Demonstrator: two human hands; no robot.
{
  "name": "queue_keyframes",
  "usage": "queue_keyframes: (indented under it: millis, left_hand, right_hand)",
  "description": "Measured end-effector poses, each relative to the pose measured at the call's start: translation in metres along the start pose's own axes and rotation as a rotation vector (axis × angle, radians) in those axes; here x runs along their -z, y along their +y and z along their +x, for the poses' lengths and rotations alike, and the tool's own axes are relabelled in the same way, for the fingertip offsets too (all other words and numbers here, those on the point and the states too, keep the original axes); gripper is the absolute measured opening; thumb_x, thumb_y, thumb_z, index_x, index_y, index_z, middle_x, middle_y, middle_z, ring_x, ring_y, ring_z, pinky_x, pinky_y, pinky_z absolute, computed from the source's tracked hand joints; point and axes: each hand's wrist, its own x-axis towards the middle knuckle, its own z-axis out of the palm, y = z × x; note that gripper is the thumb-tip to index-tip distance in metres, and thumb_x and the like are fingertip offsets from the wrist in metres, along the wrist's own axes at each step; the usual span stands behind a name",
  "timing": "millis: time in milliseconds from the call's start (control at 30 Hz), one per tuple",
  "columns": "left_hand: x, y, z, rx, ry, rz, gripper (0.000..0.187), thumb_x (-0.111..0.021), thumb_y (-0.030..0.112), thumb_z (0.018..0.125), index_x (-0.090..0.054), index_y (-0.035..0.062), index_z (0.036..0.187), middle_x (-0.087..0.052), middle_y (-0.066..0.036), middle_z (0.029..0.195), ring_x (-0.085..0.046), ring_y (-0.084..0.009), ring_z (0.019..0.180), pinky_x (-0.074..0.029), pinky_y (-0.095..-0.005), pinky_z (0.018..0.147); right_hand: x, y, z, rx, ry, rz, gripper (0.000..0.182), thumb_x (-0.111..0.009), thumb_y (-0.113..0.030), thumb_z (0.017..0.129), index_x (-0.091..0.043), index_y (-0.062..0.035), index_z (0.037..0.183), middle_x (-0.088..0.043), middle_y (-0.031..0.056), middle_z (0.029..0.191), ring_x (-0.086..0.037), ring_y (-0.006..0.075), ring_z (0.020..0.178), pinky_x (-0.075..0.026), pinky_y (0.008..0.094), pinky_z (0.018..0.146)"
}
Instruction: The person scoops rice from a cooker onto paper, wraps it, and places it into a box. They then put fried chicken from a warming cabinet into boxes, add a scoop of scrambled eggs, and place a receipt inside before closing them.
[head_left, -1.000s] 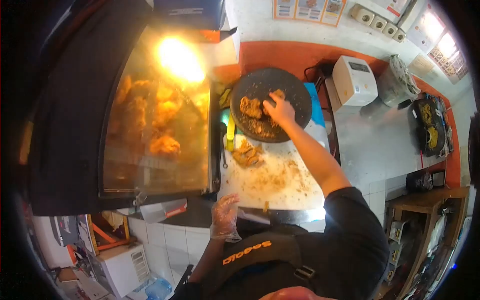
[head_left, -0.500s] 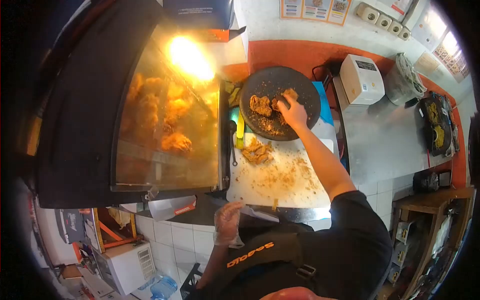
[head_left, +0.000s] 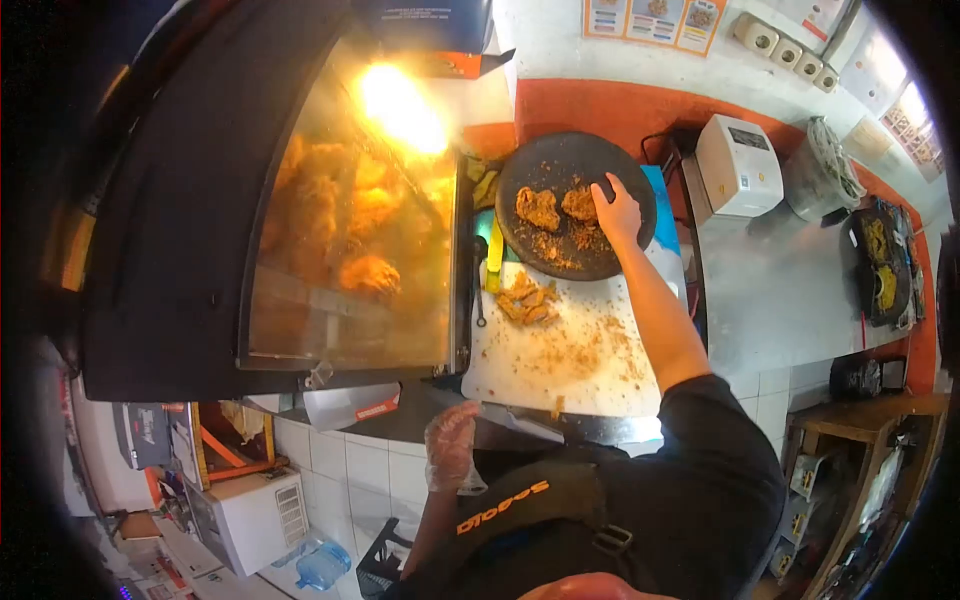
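Note:
My right hand is over the right side of a round dark stone plate, thumb and fingers apart, at the edge of a fried piece. Left of it on the plate lies another fried piece, with crumbs below. My left hand, in a clear plastic glove, is held low near the counter's front edge, its fingers curled together; whether anything is in them is hidden. Torn fried bits lie on the white cutting board, which is strewn with crumbs.
A lit glass display case with fried pieces stands at the left. A yellow-handled tool lies beside the board. To the right, a metal counter holds a white printer, a clear bag-lined container and a black tray.
My right hand has shifted from over the right fried piece to its right side, and that piece is now more exposed. The whole view has shifted slightly.

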Motion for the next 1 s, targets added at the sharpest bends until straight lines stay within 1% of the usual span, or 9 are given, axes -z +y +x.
queue_keyframes:
  millis: [133, 233, 400, 500, 600, 667, 733, 900, 1000]
  left_hand:
    - [0.001, 0.003, -0.012, 0.025, 0.013, 0.05, 0.018, -0.056, -0.007, 0.085, -0.067, 0.0017, 0.096, -0.066, -0.011, 0.105, -0.062, -0.0211, 0.101, -0.048, -0.0335, 0.091]
    - [-0.003, -0.009, -0.01, 0.178, 0.036, -0.348, 0.019, -0.057, -0.005, 0.084, -0.068, 0.003, 0.097, -0.067, -0.01, 0.103, -0.063, -0.0204, 0.098, -0.049, -0.0333, 0.089]
    - [-0.003, 0.011, 0.001, -0.147, -0.066, 0.334, 0.017, -0.056, -0.003, 0.085, -0.068, 0.0009, 0.097, -0.067, -0.009, 0.103, -0.063, -0.0203, 0.098, -0.049, -0.0332, 0.087]
    - [-0.006, -0.002, -0.007, -0.011, 0.05, 0.0, 0.018, -0.057, -0.005, 0.084, -0.068, 0.0015, 0.097, -0.067, -0.009, 0.103, -0.063, -0.0197, 0.098, -0.049, -0.0326, 0.088]
    - [-0.011, 0.005, -0.004, 0.101, 0.008, -0.092, 0.02, -0.057, -0.007, 0.084, -0.068, 0.0018, 0.097, -0.067, -0.009, 0.104, -0.063, -0.0194, 0.099, -0.048, -0.0318, 0.088]
    - [-0.009, 0.0, 0.004, -0.004, -0.042, 0.008, 0.02, -0.057, -0.008, 0.084, -0.068, 0.0016, 0.098, -0.066, -0.009, 0.106, -0.062, -0.019, 0.099, -0.048, -0.0312, 0.089]
    - [-0.013, 0.011, -0.006, 0.07, 0.016, -0.043, 0.02, -0.056, -0.006, 0.085, -0.068, 0.0026, 0.099, -0.066, -0.01, 0.104, -0.062, -0.0188, 0.099, -0.048, -0.0309, 0.089]
    - [-0.012, -0.001, 0.001, 0.058, -0.018, -0.067, 0.02, -0.054, -0.006, 0.086, -0.067, 0.0032, 0.097, -0.067, -0.01, 0.104, -0.062, -0.0194, 0.101, -0.048, -0.0328, 0.09]
    - [-0.012, 0.005, -0.019, 0.093, -0.03, 0.147, 0.018, -0.056, -0.006, 0.084, -0.067, 0.0023, 0.096, -0.066, -0.01, 0.104, -0.061, -0.0194, 0.101, -0.048, -0.0337, 0.091]
  right_hand:
    - [0.022, -0.016, 0.035, 0.059, -0.037, 0.058, 0.053, -0.063, -0.049, 0.081, -0.062, -0.0155, 0.122, -0.063, 0.0191, 0.115, -0.059, 0.0393, 0.105, -0.047, 0.0462, 0.089]
    - [0.013, -0.006, 0.008, 0.126, 0.03, 0.08, 0.053, -0.062, -0.049, 0.082, -0.062, -0.0138, 0.122, -0.061, 0.0188, 0.119, -0.057, 0.038, 0.109, -0.046, 0.0456, 0.091]
    - [0.014, -0.018, 0.018, -0.025, -0.081, 0.028, 0.053, -0.064, -0.048, 0.082, -0.061, -0.0144, 0.122, -0.058, 0.0181, 0.125, -0.057, 0.0363, 0.112, -0.045, 0.0457, 0.093]
    - [-0.017, 0.018, -0.019, 0.355, 0.034, 0.035, 0.052, -0.061, -0.049, 0.083, -0.061, -0.0145, 0.122, -0.058, 0.0186, 0.125, -0.057, 0.0362, 0.11, -0.045, 0.0452, 0.092]
    - [0.014, -0.029, 0.001, -0.065, -0.185, 0.003, 0.05, -0.062, -0.046, 0.084, -0.061, -0.0144, 0.122, -0.057, 0.0192, 0.127, -0.057, 0.036, 0.112, -0.046, 0.0433, 0.093]
    - [0.005, -0.023, -0.022, 0.149, 0.046, 0.201, 0.053, -0.06, -0.05, 0.083, -0.06, -0.0161, 0.125, -0.06, 0.0218, 0.118, -0.058, 0.0399, 0.106, -0.047, 0.0447, 0.09]
    - [-0.005, -0.011, -0.045, 0.001, -0.149, 0.02, 0.049, -0.063, -0.049, 0.082, -0.064, -0.0166, 0.119, -0.065, 0.023, 0.104, -0.062, 0.0396, 0.098, -0.049, 0.0434, 0.084]
    - [0.005, -0.026, -0.027, 0.104, -0.055, 0.192, 0.048, -0.062, -0.047, 0.083, -0.063, -0.019, 0.122, -0.063, 0.0215, 0.114, -0.059, 0.0362, 0.108, -0.046, 0.0401, 0.092]
    - [-0.001, -0.006, -0.032, 0.134, -0.292, 0.006, 0.053, -0.061, -0.05, 0.082, -0.061, -0.0184, 0.124, -0.062, 0.0188, 0.117, -0.06, 0.0351, 0.106, -0.047, 0.0424, 0.09]
